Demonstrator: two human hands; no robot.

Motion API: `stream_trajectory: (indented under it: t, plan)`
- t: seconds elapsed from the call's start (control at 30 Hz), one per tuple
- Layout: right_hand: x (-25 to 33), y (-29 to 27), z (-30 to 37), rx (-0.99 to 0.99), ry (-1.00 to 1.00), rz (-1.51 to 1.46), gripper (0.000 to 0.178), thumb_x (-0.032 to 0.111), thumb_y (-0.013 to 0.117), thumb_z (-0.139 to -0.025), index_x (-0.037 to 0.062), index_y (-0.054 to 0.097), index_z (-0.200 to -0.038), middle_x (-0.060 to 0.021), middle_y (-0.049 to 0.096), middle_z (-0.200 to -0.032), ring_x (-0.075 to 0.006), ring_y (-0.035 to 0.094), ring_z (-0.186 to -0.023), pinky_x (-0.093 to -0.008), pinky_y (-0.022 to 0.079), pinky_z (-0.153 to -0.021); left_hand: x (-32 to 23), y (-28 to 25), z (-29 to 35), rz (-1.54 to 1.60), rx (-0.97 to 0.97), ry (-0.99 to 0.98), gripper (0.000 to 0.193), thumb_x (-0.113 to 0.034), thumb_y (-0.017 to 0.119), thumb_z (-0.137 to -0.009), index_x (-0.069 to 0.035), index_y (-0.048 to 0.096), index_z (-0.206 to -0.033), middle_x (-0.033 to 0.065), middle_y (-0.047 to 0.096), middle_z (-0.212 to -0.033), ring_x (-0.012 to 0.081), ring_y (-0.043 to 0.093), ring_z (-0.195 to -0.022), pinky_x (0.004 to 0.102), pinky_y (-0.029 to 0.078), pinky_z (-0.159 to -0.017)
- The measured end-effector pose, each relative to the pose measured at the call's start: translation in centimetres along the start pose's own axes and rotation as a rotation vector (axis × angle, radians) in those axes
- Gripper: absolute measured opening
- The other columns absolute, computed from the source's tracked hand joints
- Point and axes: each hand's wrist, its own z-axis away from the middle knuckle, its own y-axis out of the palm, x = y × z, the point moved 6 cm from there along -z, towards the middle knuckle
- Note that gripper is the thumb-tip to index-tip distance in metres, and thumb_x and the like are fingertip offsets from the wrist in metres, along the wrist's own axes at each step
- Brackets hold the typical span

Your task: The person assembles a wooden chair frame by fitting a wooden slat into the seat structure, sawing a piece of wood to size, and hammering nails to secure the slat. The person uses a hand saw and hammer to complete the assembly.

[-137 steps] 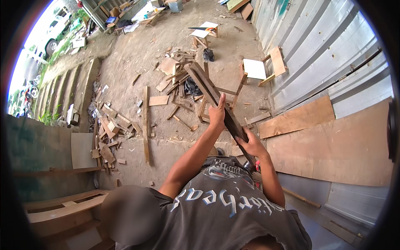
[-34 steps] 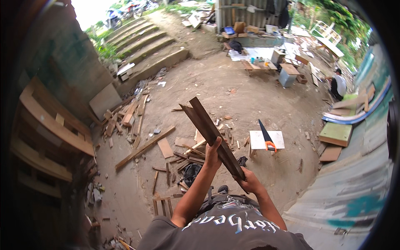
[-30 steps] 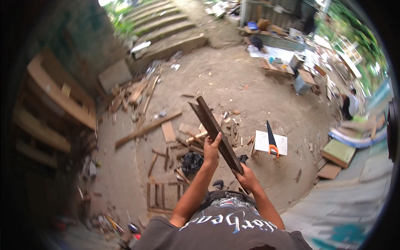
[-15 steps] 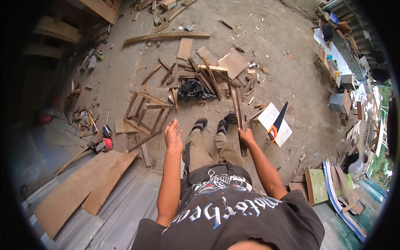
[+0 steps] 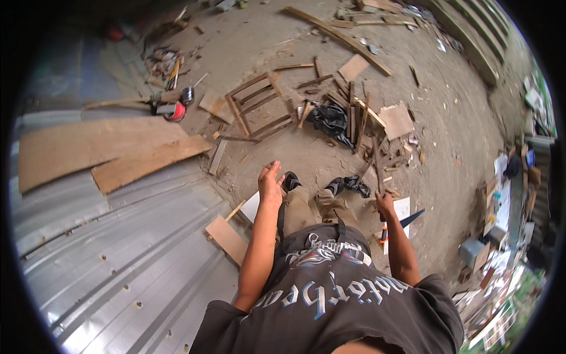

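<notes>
My right hand (image 5: 386,206) is closed around a dark wooden strip (image 5: 377,159), which points away from me; its far end is lost among scrap wood. Beside that forearm, a handsaw (image 5: 412,218) with an orange handle lies on a white board (image 5: 401,207), partly covered by my arm. My left hand (image 5: 270,184) is held up in front of me, empty, with its fingers stretched and apart. Beyond it, a slatted wooden frame (image 5: 263,121) rests on the ground. A black plastic bag (image 5: 329,121) sits to the right of the frame, against several loose wooden strips.
Corrugated metal sheets (image 5: 135,248) spread at my left, with brown boards (image 5: 100,141) on top. A red and black power tool (image 5: 173,111) is at their far edge. A long plank (image 5: 339,38) lies farther off. Stacked clutter (image 5: 480,253) lines the right side.
My view has swung left, so the ground things have shifted across the picture and more metal sheeting shows. The right hand keeps its grip on the wooden strip; the left stays raised.
</notes>
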Motion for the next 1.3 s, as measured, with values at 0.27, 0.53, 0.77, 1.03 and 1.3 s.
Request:
stream_trajectory:
  t: [0.27,0.53,0.77,1.03,1.3]
  plan:
    - [8.9,21.3,-2.0,0.123,-0.442,0.137,0.047,0.041,0.058,-0.099,-0.0058,0.057,-0.096,-0.0154,0.062,-0.072,-0.0240,0.064,-0.060,-0.0401,0.050,-0.054,7.5,-16.9,-11.2,-0.278,-0.318,-0.033,0.033,-0.032,0.067,-0.092,-0.007,0.061,-0.112,0.0072,0.064,-0.116,0.0197,0.057,-0.114,0.0389,0.045,-0.093]
    - [19.9,42.4,-16.0,0.213,-0.713,0.102,0.038,0.028,0.065,-0.094,-0.0005,0.047,-0.112,-0.0308,0.063,-0.088,-0.0449,0.065,-0.081,-0.0505,0.050,-0.070,21.5,-23.9,-36.0,-0.683,-0.172,0.068,0.039,-0.035,0.063,-0.096,-0.002,0.064,-0.116,0.0154,0.068,-0.111,0.0240,0.065,-0.107,0.0377,0.050,-0.091]
    - [25.3,54.4,-35.2,0.152,-0.884,0.038,0.047,0.016,0.066,-0.093,-0.0072,0.042,-0.127,-0.0335,0.057,-0.113,-0.0493,0.057,-0.105,-0.0487,0.048,-0.090,23.5,-19.7,-55.3,-0.916,0.084,0.367,0.042,-0.034,0.061,-0.098,-0.001,0.061,-0.124,0.0167,0.066,-0.122,0.0307,0.062,-0.117,0.0436,0.049,-0.096]
    - [30.1,63.3,-41.8,0.137,-1.050,-0.141,0.051,0.015,0.065,-0.095,-0.0066,0.037,-0.132,-0.0196,0.060,-0.096,-0.0248,0.061,-0.077,-0.0378,0.053,-0.061,26.1,-17.7,-68.5,-1.567,-0.089,0.848,0.041,-0.031,0.062,-0.098,-0.003,0.059,-0.128,0.0170,0.063,-0.126,0.0338,0.058,-0.120,0.0461,0.042,-0.104]
    - [29.8,63.6,-41.1,0.285,-0.956,-0.208,0.053,0.014,0.065,-0.095,-0.0028,0.034,-0.134,-0.0146,0.059,-0.091,-0.0174,0.060,-0.063,-0.0345,0.052,-0.045,29.0,-18.5,-70.8,-1.361,-0.009,1.087,0.030,-0.029,0.065,-0.095,-0.004,0.067,-0.113,0.0148,0.070,-0.110,0.0342,0.065,-0.104,0.0455,0.046,-0.094]
